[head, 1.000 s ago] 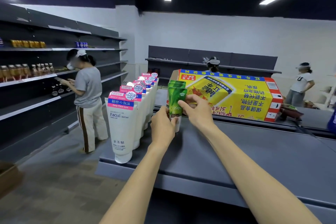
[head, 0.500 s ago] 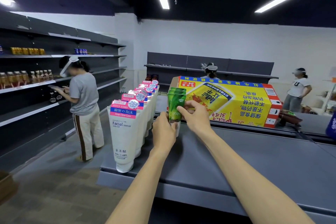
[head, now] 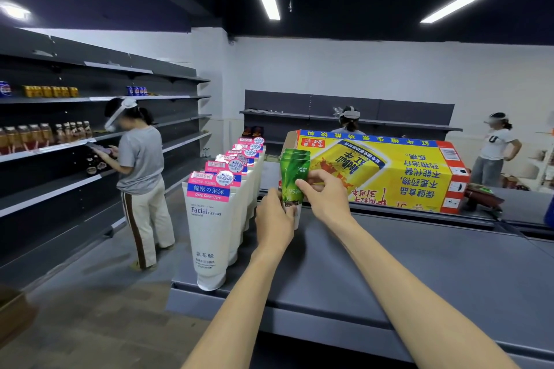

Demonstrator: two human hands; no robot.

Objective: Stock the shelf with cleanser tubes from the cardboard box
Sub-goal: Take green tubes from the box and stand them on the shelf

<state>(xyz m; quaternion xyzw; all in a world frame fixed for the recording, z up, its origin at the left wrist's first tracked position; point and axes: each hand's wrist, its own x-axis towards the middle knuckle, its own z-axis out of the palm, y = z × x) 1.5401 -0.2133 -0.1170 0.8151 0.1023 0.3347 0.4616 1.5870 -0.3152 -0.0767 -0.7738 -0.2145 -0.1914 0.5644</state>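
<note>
Both hands hold a small stack of green cleanser tubes (head: pixel 293 177) upright on the grey shelf (head: pixel 419 272). The left hand (head: pixel 274 225) wraps the lower end from the left, its fingers hidden behind the tubes; the right hand (head: pixel 325 195) pinches the stack from the right, thumb and fingers (head: pixel 302 184) clamped on the green face. Just left stands a row of white facial cleanser tubes (head: pixel 211 234) (caps down) — behind, the yellow cardboard box (head: pixel 389 171) lies on the shelf.
</note>
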